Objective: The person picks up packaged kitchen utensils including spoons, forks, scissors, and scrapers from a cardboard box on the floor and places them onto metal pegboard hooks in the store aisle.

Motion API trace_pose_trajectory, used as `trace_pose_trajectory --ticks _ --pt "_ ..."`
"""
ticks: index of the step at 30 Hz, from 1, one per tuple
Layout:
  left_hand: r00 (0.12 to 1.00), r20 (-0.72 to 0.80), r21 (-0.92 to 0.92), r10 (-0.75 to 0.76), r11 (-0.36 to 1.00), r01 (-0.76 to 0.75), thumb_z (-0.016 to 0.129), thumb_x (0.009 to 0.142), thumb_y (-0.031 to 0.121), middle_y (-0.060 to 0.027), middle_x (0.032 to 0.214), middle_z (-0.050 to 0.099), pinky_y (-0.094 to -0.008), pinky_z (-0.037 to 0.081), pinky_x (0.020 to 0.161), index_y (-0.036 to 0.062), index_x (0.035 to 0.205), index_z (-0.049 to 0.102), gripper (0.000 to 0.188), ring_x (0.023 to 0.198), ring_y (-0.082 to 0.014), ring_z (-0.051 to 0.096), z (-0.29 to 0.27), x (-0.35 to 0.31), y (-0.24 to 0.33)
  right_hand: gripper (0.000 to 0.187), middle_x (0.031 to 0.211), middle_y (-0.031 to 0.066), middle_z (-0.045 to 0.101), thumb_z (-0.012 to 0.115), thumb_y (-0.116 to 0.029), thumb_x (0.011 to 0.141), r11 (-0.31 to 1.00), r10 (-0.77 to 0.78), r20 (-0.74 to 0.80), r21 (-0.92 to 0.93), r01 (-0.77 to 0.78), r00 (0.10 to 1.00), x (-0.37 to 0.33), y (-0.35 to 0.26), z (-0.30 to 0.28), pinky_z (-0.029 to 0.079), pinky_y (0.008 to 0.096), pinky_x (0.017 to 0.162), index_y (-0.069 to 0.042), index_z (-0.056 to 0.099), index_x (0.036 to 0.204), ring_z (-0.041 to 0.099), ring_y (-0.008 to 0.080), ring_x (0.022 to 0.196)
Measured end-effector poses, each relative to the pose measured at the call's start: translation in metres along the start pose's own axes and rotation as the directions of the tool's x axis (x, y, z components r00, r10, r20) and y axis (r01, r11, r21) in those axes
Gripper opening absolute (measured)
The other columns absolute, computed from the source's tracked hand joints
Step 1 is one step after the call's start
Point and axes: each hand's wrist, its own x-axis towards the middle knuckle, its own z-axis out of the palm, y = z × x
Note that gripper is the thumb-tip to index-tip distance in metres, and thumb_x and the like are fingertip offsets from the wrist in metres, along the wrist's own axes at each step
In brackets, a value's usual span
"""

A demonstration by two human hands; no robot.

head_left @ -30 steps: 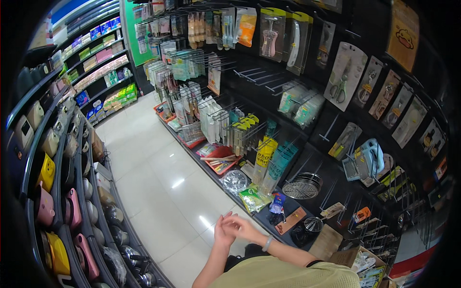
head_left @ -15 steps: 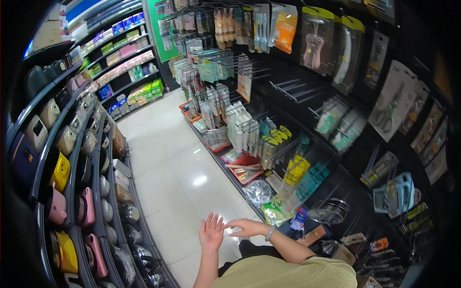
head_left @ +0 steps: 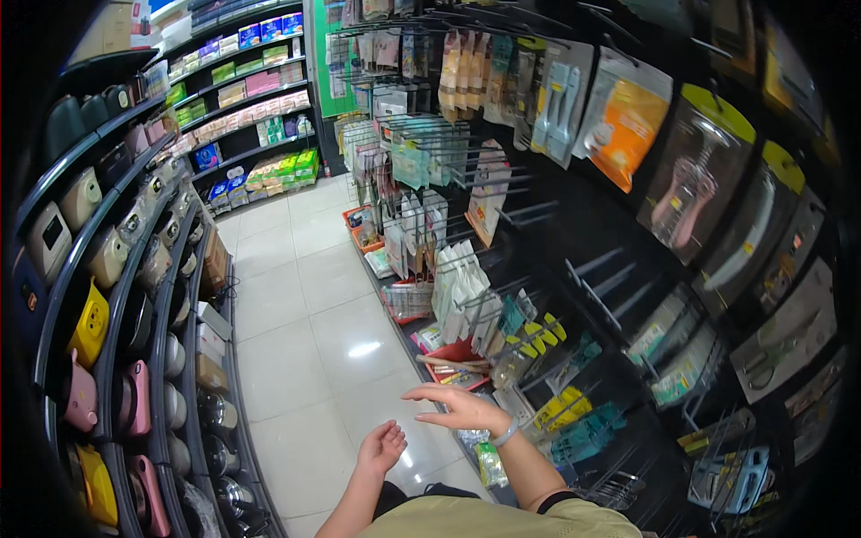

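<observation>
Both of my hands hover over the tiled aisle floor, apart from each other and from the goods. My left hand [head_left: 383, 448] is turned partly palm up, its fingers loosely bent and nothing visible in it. Higher and to the right, my right hand [head_left: 462, 410] reaches leftward with fingers stretched out and thumb apart, also holding nothing. A pale bracelet [head_left: 505, 435] circles the right wrist. Beyond the right hand, a red tray [head_left: 466, 350] with long wooden-handled items stands low by the rack.
Left, curved-looking shelves [head_left: 106, 269] carry small appliances, among them a yellow one [head_left: 90, 323] and pink ones. On the right, a black hook rack [head_left: 560, 224] holds packaged kitchen tools, including an orange packet [head_left: 625, 125]. Shelves of tissue packs [head_left: 260, 85] stand at the aisle's far end.
My hands have moved apart: the right rose and its fingers stretched out, while the left dropped slightly and its fingers curled. The view has shifted, so the right rack looks nearer.
</observation>
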Motion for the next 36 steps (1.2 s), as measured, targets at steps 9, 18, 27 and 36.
trace_pose_trajectory --ticks 9,18,27,36 --pt "0.995 -0.042 0.019 -0.094 0.995 0.095 0.055 0.083 0.015 -0.0067 0.077 0.058 -0.0341 0.044 0.068 0.0039 0.091 0.057 0.014 0.073 -0.0221 0.054 0.017 0.089 0.091 0.052 0.115 0.0128 0.057 0.066 -0.007 0.076 0.99 -0.122 -0.359 0.017 0.138 0.925 0.121 -0.079 -0.086 0.046 0.0321 0.084 -0.002 0.048 0.125 0.056 0.0218 0.104" --pt "0.955 0.172 0.154 -0.243 0.964 0.217 0.053 0.085 0.016 -0.0058 0.074 0.057 -0.0327 0.044 0.066 0.0036 0.091 0.056 0.014 0.07 -0.0198 0.054 0.085 0.168 0.23 0.05 0.123 0.0092 0.048 0.055 -0.024 0.088 0.981 -0.092 -0.765 0.042 0.192 0.637 0.274 -0.108 -0.191 0.041 0.031 0.089 -0.002 0.038 0.13 0.046 0.0176 0.111" --pt "0.954 0.17 0.143 -0.246 0.964 0.223 0.055 0.083 0.014 -0.005 0.069 0.056 -0.0317 0.043 0.062 0.0048 0.087 0.057 0.01 0.067 -0.0191 0.053 0.108 0.228 0.315 0.094 0.141 0.0257 0.02 0.058 -0.053 0.079 0.98 0.062 -0.942 -0.005 -0.197 0.331 0.382 -0.055 -0.357 0.016 0.0397 0.109 0.007 0.016 0.137 0.018 0.0315 0.134" --pt "0.985 0.063 0.103 -0.163 0.982 0.156 0.053 0.081 0.012 -0.0045 0.068 0.058 -0.0333 0.043 0.062 0.0059 0.083 0.057 0.008 0.065 -0.0196 0.055 0.116 0.275 0.356 0.125 0.136 0.0319 0.025 0.074 -0.058 0.059 0.956 -0.008 -0.982 -0.063 -0.285 0.189 0.397 -0.031 -0.453 0.022 0.0459 0.106 0.008 0.001 0.136 0.022 0.0402 0.13"
